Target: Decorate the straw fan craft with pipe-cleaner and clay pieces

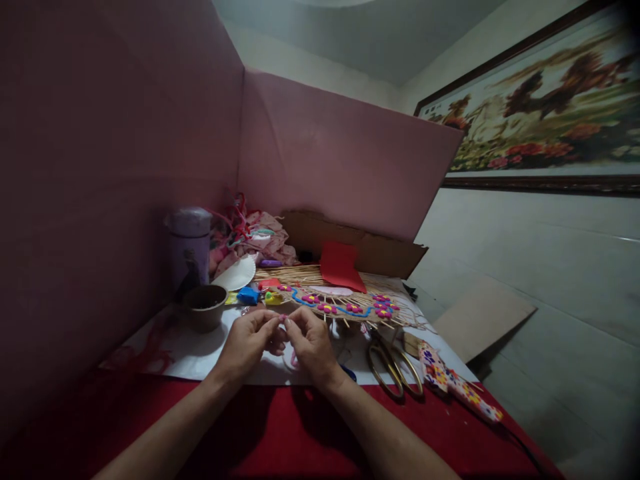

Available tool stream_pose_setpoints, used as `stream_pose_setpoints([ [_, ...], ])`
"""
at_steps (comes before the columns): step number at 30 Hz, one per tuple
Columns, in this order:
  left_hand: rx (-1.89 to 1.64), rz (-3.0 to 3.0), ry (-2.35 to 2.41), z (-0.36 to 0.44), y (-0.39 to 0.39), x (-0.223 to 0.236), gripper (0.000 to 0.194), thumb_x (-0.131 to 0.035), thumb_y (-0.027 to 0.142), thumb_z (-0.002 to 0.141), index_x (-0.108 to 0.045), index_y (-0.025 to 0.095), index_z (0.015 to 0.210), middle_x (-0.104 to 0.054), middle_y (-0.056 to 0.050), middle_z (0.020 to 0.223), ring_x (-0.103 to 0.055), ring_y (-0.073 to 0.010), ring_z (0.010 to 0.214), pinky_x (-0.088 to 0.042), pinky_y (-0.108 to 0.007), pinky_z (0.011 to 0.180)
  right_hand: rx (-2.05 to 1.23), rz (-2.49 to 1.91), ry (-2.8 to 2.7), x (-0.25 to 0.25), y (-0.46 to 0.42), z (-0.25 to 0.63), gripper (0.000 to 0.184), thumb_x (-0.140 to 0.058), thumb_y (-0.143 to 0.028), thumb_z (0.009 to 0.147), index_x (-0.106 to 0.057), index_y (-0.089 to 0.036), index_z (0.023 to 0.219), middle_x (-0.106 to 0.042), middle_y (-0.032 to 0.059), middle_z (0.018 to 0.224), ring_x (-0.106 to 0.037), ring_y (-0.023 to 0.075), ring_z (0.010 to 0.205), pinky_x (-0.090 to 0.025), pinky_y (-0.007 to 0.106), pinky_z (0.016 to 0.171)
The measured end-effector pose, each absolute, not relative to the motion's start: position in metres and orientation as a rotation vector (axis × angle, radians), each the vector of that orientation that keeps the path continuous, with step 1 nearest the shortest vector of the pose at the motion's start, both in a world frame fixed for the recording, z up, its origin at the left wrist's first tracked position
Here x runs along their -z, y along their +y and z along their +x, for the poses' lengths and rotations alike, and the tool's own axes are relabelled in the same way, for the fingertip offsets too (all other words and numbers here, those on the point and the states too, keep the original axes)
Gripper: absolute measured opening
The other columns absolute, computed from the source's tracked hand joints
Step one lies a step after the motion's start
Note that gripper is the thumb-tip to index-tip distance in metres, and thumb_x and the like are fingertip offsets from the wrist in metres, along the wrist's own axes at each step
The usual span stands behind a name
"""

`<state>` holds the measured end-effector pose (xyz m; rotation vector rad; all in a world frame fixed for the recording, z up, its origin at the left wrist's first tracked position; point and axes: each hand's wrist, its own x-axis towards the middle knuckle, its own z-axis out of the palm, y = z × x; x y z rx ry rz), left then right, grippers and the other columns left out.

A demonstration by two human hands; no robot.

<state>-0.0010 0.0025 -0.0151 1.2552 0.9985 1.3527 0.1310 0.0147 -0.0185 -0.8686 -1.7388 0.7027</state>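
Note:
Both hands meet over the white sheet, fingertips pressed together around a tiny pink piece (283, 319) that looks like modelling clay. My left hand (247, 339) pinches it from one side, and my right hand (311, 340) pinches it from the other. Most of the piece is hidden by the fingers. Just beyond them lies a woven straw-like work (367, 311) decorated with pink flowers, yellow centres and a wavy blue line. Small packets, one blue (247, 295) and one yellow (273, 298), sit behind my left hand. Something pink and white lies partly hidden below the hands.
Gold-handled scissors (395, 367) and a flower-patterned glue gun (457, 383) with a cord lie on the right. On the left stand a dark bowl (205, 308) and a purple bottle (190, 250). Red paper (341, 265) rests on straw sticks; pink panels enclose the left and back.

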Motion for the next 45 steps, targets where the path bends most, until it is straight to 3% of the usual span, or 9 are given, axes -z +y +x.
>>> stream_pose_setpoints([
  [9,-1.377,1.208,0.987,-0.002,-0.001,0.006,0.036,-0.073,0.042,0.059,-0.060,0.011,0.072,-0.064,-0.002,0.055,-0.058,-0.0131,0.045,-0.047,-0.025,0.044,-0.736,-0.852,-1.711,0.016,0.011,0.131,0.017,-0.051,-0.028,0.083,-0.052,-0.017,0.070,-0.053,-0.0027,0.060,-0.049,0.0106,0.055,-0.038,0.021,0.053],
  [20,-1.263,1.226,0.888,-0.015,-0.002,0.002,0.024,-0.073,0.035,0.064,-0.064,0.013,0.068,-0.065,-0.002,0.061,-0.058,-0.0124,0.050,-0.049,-0.025,0.048,-0.840,-0.788,-1.753,0.013,0.010,0.134,0.016,-0.049,-0.028,0.084,-0.054,-0.017,0.074,-0.059,-0.0008,0.067,-0.050,0.0106,0.059,-0.039,0.022,0.055],
  [28,-1.152,1.324,0.881,-0.022,-0.001,-0.002,0.024,-0.067,0.036,0.071,-0.065,0.013,0.068,-0.067,-0.004,0.063,-0.062,-0.0144,0.057,-0.051,-0.027,0.057,-0.855,-0.796,-1.786,0.013,0.011,0.137,0.019,-0.049,-0.031,0.084,-0.050,-0.018,0.070,-0.049,-0.0045,0.059,-0.042,0.0088,0.052,-0.035,0.020,0.051],
  [36,-1.239,1.279,0.895,-0.012,-0.001,-0.001,0.030,-0.073,0.040,0.062,-0.061,0.012,0.065,-0.065,-0.003,0.058,-0.061,-0.0139,0.051,-0.050,-0.028,0.054,-0.760,-0.802,-1.790,0.013,0.011,0.135,0.015,-0.049,-0.026,0.083,-0.052,-0.017,0.070,-0.052,-0.0032,0.061,-0.046,0.0097,0.054,-0.036,0.021,0.052],
  [45,-1.262,1.269,0.960,-0.017,0.003,0.000,0.028,-0.071,0.039,0.065,-0.063,0.012,0.069,-0.066,-0.002,0.061,-0.060,-0.0131,0.052,-0.050,-0.026,0.053,-0.544,-0.876,-1.937,0.007,0.005,0.132,0.019,-0.040,-0.022,0.090,-0.056,-0.018,0.081,-0.058,0.0005,0.069,-0.053,0.0128,0.063,-0.041,0.023,0.060],
])
